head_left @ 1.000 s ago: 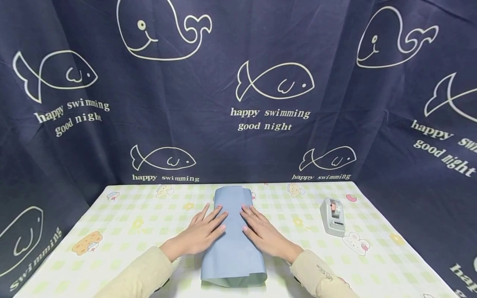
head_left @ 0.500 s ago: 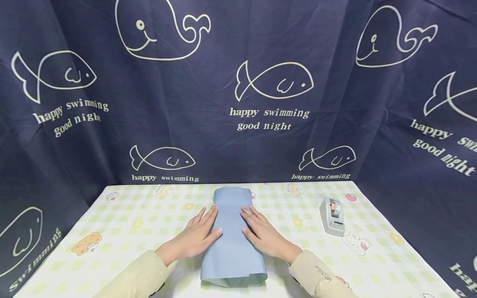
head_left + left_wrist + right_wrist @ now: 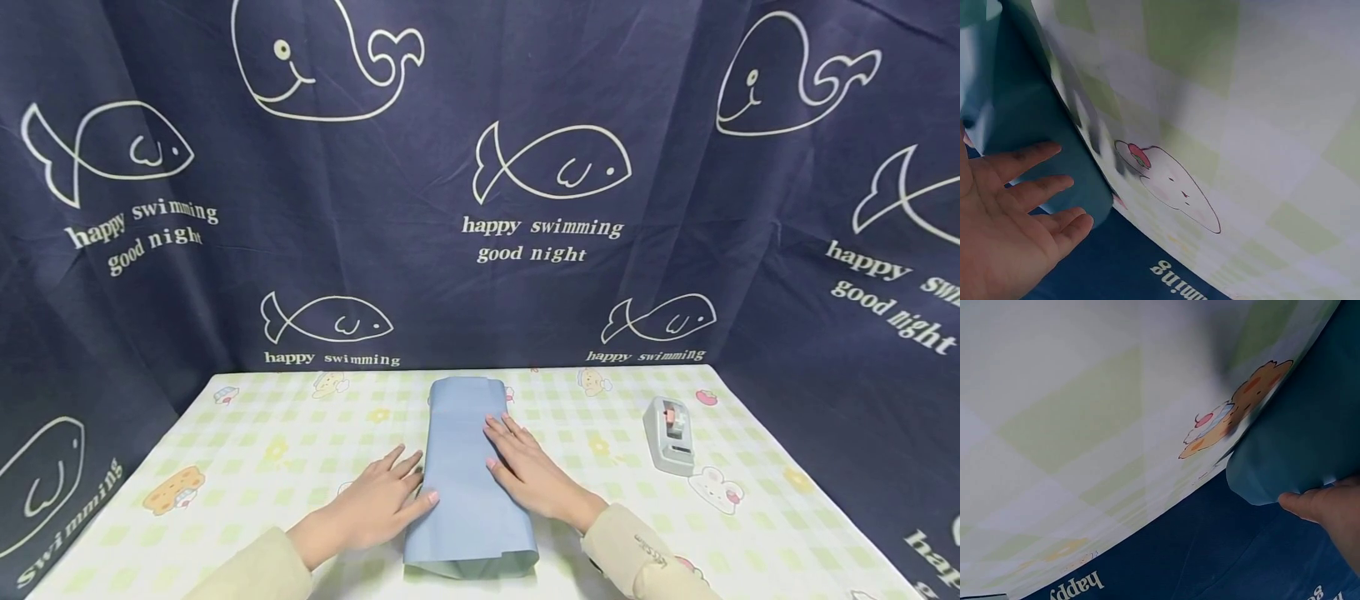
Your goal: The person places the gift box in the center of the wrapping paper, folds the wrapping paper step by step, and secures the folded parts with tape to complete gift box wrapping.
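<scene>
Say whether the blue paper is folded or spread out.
Folded over: at the near end, the paper curves round and one edge overlaps another layer.

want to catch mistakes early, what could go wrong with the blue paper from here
The blue paper overlaps on top with no tape visible, so it might spring open if the right hand lifts.
Its near end gapes, so firm pressure could crease it.
The tape dispenser stands apart to the right; reaching for it might leave only the left hand by the paper's edge, letting the fold slip.
</scene>
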A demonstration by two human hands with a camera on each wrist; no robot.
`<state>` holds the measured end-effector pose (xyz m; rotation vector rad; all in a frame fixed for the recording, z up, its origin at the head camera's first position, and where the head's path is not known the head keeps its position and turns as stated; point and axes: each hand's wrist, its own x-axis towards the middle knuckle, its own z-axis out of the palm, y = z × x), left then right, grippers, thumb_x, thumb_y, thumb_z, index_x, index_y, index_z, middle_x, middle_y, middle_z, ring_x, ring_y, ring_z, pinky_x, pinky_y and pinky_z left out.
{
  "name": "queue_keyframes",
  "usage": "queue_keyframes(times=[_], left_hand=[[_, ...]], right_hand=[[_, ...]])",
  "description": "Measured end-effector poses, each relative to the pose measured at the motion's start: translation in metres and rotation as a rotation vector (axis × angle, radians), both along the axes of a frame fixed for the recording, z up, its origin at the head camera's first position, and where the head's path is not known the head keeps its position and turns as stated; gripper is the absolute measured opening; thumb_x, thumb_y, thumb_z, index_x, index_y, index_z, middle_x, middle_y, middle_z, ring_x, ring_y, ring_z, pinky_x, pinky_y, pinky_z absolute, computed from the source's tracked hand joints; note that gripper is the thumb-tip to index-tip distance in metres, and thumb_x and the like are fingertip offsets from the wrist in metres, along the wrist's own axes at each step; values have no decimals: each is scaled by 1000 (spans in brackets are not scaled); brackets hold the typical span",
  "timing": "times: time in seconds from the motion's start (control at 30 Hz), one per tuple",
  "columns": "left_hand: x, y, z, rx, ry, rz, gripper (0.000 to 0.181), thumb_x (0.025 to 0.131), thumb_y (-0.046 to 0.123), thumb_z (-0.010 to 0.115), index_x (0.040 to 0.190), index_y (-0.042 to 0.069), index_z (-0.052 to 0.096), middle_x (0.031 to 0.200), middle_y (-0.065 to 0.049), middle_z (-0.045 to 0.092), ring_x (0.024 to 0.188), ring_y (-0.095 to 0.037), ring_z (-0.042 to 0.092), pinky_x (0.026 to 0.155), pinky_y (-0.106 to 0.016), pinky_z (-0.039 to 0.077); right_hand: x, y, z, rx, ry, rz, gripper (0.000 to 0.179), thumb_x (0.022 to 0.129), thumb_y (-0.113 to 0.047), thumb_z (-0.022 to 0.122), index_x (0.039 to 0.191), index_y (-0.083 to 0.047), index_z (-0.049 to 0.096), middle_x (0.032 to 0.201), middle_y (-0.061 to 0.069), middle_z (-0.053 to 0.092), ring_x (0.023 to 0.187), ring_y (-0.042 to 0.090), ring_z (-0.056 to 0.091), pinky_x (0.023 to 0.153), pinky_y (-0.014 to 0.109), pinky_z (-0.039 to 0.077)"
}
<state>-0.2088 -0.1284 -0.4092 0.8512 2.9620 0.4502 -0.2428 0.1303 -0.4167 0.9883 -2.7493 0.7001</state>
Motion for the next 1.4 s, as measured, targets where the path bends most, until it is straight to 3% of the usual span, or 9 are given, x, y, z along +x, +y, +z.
queue_keyframes(times=[0.17,0.33,0.7,0.9,1.03,1.2,1.4], left_hand=[[11,1,2,-57,42,-47,74,92,60,25,112,0,63,136,-18,46,131,-43,31,100,-58,31],[18,1,1,-110,115,-49,77,88,66,27,101,2,68,130,-16,53,128,-40,38,97,-55,37],[28,-1,2,-246,351,-126,81,70,81,42,66,5,71,116,-12,64,123,-35,45,94,-51,40],[31,2,4,-321,401,-158,55,71,62,59,72,8,73,104,-9,69,115,-34,53,91,-52,42],[34,3,4,-309,439,-200,42,72,50,59,59,11,68,91,-7,71,109,-33,56,90,-52,41],[38,5,3,-270,455,-236,37,71,39,59,43,16,54,73,-4,69,102,-33,59,86,-49,41],[40,8,4,-220,460,-228,36,66,30,61,39,22,39,53,2,58,91,-29,65,81,-43,45]], right_hand=[[0,0,0,1,-11,-9,52,97,-31,39,142,-4,32,150,8,26,141,29,15,112,50,16],[1,0,0,-5,-15,-11,52,97,-32,38,142,-5,31,150,8,26,141,28,15,111,52,16],[0,-1,-2,1,-1,-9,52,98,-33,37,142,-4,32,150,8,26,141,29,15,110,53,17],[0,-1,-1,4,2,-7,52,98,-32,37,142,-4,32,150,8,26,141,30,16,110,53,17],[-1,-1,-1,7,-2,-8,52,98,-32,37,142,-4,32,150,8,26,141,29,15,111,53,16],[0,-1,-1,10,-5,-5,53,97,-32,37,142,-4,32,150,9,26,141,29,15,110,54,17],[0,0,-1,15,-5,-7,52,98,-32,36,142,-5,31,151,8,25,141,29,15,110,54,16]])
